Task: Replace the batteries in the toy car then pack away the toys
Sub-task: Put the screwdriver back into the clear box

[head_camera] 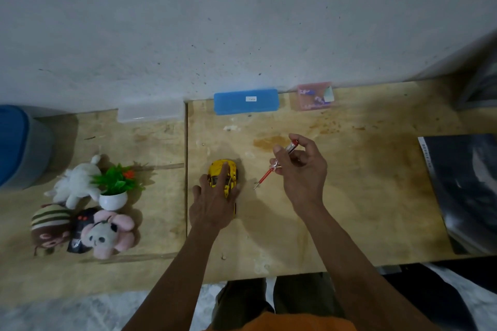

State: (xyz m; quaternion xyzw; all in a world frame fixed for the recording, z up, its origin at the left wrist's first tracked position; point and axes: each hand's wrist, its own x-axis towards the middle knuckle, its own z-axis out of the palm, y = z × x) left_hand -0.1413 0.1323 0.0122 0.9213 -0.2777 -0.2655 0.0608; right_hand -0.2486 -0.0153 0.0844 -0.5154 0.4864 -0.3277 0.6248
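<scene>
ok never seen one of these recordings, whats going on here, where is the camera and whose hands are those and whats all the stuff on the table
There is no machine here. The single picture comes from a wide-angle camera worn on a person's head, looking down at their own two bare hands, which is why the arms enter from the bottom edge.

The left hand rests on a yellow toy car on the wooden table. The right hand holds a red-handled screwdriver, tip angled down toward the table beside the car.

At the left sit several plush toys and a small potted plant. Against the wall at the back lie a blue case and a small pink box. A dark book or magazine lies at the right.
</scene>
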